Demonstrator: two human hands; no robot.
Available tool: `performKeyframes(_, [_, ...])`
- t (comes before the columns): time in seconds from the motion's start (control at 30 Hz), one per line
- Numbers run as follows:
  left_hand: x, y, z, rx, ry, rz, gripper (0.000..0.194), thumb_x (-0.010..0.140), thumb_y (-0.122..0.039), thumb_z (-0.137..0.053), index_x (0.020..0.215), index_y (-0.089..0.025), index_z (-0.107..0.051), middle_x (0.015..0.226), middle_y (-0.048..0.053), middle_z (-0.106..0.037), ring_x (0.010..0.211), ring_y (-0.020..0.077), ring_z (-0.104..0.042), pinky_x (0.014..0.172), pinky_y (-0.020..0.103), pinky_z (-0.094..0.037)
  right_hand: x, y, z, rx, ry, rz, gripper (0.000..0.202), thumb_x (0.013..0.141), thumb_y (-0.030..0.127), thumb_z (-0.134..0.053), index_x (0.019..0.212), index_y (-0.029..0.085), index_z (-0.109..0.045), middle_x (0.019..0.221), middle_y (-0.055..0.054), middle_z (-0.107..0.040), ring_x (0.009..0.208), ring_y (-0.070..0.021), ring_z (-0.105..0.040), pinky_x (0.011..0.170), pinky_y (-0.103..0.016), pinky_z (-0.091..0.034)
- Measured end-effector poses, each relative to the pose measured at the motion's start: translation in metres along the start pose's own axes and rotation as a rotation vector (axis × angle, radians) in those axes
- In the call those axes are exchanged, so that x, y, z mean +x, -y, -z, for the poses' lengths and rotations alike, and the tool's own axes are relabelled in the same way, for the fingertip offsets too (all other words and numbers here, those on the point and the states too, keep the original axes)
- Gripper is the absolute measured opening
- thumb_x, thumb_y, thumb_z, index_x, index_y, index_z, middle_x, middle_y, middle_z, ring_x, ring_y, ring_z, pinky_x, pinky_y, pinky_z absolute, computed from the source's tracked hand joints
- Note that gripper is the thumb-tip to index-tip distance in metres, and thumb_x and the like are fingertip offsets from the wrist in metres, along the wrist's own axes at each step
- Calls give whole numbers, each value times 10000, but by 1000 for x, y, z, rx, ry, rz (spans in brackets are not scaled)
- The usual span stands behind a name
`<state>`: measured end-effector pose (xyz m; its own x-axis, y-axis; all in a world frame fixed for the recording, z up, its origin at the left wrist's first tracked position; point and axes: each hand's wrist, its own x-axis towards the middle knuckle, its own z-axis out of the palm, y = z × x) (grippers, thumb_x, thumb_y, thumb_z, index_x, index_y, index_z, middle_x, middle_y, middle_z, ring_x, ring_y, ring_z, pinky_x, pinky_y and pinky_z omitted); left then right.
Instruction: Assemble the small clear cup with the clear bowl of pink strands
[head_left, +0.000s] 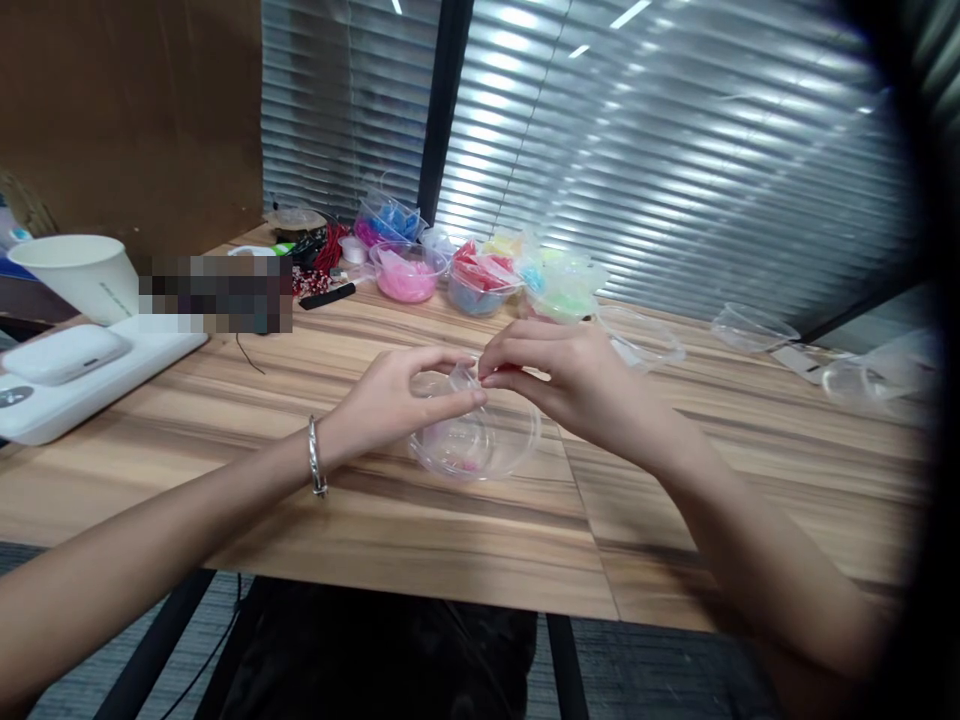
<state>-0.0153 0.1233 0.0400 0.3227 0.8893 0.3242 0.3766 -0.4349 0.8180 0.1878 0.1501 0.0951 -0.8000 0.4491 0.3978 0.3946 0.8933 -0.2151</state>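
My left hand [409, 395], with a silver bracelet at the wrist, reaches in from the left. Its thumb and fingers pinch a small translucent plastic piece [463, 378], perhaps a little bag. From the right, my right hand [551, 372] is closed in a pinch, fingertips meeting at the upper edge of that piece; what lies between them is too small to make out. Both hands are above a round clear plastic bowl [514, 460] on the table. A few tiny pink-red bits [465, 464] lie at the bottom of the bowl, whose far rim is partly hidden by my hands.
Clear tubs of pink [407, 280], red [480, 268] and pale green material [562, 290] stand along the back. Clear containers [754, 328] sit at the right. On the left are a white paper cup [79, 275], a white device [150, 355] and a blurred-out patch.
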Motion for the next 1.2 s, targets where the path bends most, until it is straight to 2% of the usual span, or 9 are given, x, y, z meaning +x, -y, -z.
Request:
performKeyframes(0.2, [0,0,0,-9,-1,-17,396,807,-442,-683,1123,-203,-668,1146,9,-706,1094,191,-630,954,267,-457,2,3,-2,67,31,7,246,885,24,-552,1011,171,-703,990,-35,-728,914,-159,-665,821,-260,-473])
performKeyframes(0.33, [-1,0,0,-1,-4,-9,400,810,-449,-675,1122,-199,-665,1137,18,-708,1085,205,-634,951,294,-464,2,4,-2,64,-7,2,221,918,108,-553,1077,188,-684,995,-36,-725,902,-158,-665,795,-262,-485])
performKeyframes(0.53, [-1,-1,-1,-9,3,-22,382,814,-440,-668,1115,-205,-666,1132,22,-711,1086,220,-637,960,327,-471,0,3,-3,55,-15,-30,168,913,141,-574,1044,186,-668,960,-31,-704,852,-155,-643,742,-274,-485])
performKeyframes(0.73, [0,0,-1,-9,11,-31,363,816,-439,-666,1094,-205,-673,1120,19,-714,1073,212,-641,951,309,-473,1,3,-3,18,11,5,135,918,155,-584,996,167,-693,944,-43,-722,878,-168,-648,791,-289,-478])
performKeyframes(0.87, [0,0,-1,-24,18,-41,365,817,-428,-667,1107,-205,-667,1132,15,-710,1081,204,-637,958,296,-469,1,4,-2,62,55,-6,160,933,153,-558,1016,168,-694,1002,-56,-713,907,-166,-654,805,-288,-494])
performKeyframes(1.03, [-1,0,-1,-4,5,-47,358,815,-426,-668,1093,-201,-672,1114,18,-715,1065,208,-643,952,306,-476,2,4,-3,59,29,22,202,947,126,-513,1024,174,-694,1013,-63,-711,921,-177,-655,804,-300,-496])
performKeyframes(1.2, [-1,-1,-1,2,6,-27,389,812,-452,-665,1114,-206,-667,1127,23,-712,1077,218,-640,957,319,-473,1,3,-4,47,11,4,137,926,162,-560,976,179,-686,931,-38,-714,864,-172,-650,761,-286,-476])
